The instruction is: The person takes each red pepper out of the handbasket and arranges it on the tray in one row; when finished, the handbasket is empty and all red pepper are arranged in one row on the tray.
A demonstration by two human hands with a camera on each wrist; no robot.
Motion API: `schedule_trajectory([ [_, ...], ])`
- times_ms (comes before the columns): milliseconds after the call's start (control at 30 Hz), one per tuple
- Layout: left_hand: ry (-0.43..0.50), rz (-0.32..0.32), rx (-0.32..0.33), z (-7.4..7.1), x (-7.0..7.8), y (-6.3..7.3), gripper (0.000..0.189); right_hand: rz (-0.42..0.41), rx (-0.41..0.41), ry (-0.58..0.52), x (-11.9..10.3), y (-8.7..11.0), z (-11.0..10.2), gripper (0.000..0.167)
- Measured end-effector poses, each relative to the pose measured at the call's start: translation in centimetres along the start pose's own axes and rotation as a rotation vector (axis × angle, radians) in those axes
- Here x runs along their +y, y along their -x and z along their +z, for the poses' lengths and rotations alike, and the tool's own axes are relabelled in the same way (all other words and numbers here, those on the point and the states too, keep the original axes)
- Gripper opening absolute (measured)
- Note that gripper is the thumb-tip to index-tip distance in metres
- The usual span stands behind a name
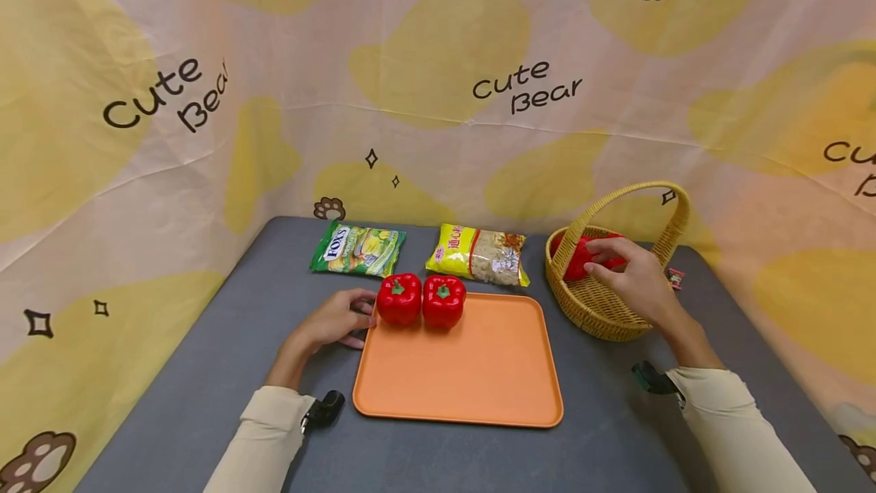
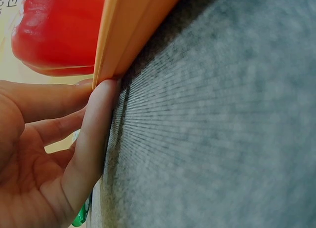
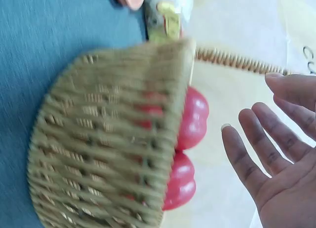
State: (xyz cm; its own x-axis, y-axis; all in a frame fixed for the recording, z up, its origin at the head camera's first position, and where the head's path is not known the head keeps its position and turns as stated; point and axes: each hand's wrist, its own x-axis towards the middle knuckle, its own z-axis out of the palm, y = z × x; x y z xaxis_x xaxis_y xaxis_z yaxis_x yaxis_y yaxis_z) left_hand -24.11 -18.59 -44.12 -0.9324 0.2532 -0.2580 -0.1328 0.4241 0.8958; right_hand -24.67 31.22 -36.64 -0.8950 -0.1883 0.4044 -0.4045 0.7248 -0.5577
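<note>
My left hand (image 1: 340, 318) is at the left rim of an orange tray (image 1: 458, 379). Its fingertips pinch that rim in the left wrist view. Two red bell peppers (image 1: 399, 300) with green stems stand side by side in the tray's far left corner. Over the wicker basket (image 1: 595, 318) on the right, my right hand (image 1: 633, 280) hovers with fingers apart and holds nothing. Two more red bell peppers (image 3: 195, 118) show above the basket's rim in the right wrist view; a gap separates them from my fingers. The hand partly hides them in the head view.
Behind the tray lie a green FOX'S candy bag (image 1: 359, 249) and a yellow food packet (image 1: 477, 253). The basket's tall handle (image 1: 626, 190) arches over it. A small red wrapped item (image 1: 675, 278) lies right of the basket. Patterned cloth hangs around the grey table (image 1: 452, 459).
</note>
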Motion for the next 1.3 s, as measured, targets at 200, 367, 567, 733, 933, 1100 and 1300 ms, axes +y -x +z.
schedule_trajectory([
  [200, 0.002, -0.002, 0.0, 0.0, 0.1, -0.1, 0.052, 0.113, -0.082, 0.043, 1.1, -1.7, -1.5, 0.045],
  [367, -0.001, -0.006, -0.002, 0.0, 0.0, 0.0, 0.051, 0.185, -0.158, -0.024, 1.9, -2.8, -1.9, 0.051],
  [567, 0.004, -0.008, 0.007, -0.1, -0.1, 0.0, 0.052, 0.273, -0.241, -0.103, 2.7, -4.1, -1.9, 0.064],
  [733, 0.004, -0.009, 0.007, -0.2, -0.1, 0.0, 0.053, 0.287, -0.285, -0.142, 3.4, -4.9, -1.6, 0.068],
  [933, 0.005, -0.008, 0.007, -0.2, -0.1, 0.0, 0.053, 0.285, -0.308, -0.209, 3.7, -5.3, -1.4, 0.067],
  [1100, -0.001, -0.005, 0.006, -0.1, -0.1, 0.0, 0.052, 0.277, -0.336, -0.225, 3.7, -5.3, -1.3, 0.067],
  [1300, 0.009, -0.003, 0.003, -0.1, 0.0, 0.1, 0.051, 0.243, -0.319, -0.22, 3.8, -5.1, -0.7, 0.063],
])
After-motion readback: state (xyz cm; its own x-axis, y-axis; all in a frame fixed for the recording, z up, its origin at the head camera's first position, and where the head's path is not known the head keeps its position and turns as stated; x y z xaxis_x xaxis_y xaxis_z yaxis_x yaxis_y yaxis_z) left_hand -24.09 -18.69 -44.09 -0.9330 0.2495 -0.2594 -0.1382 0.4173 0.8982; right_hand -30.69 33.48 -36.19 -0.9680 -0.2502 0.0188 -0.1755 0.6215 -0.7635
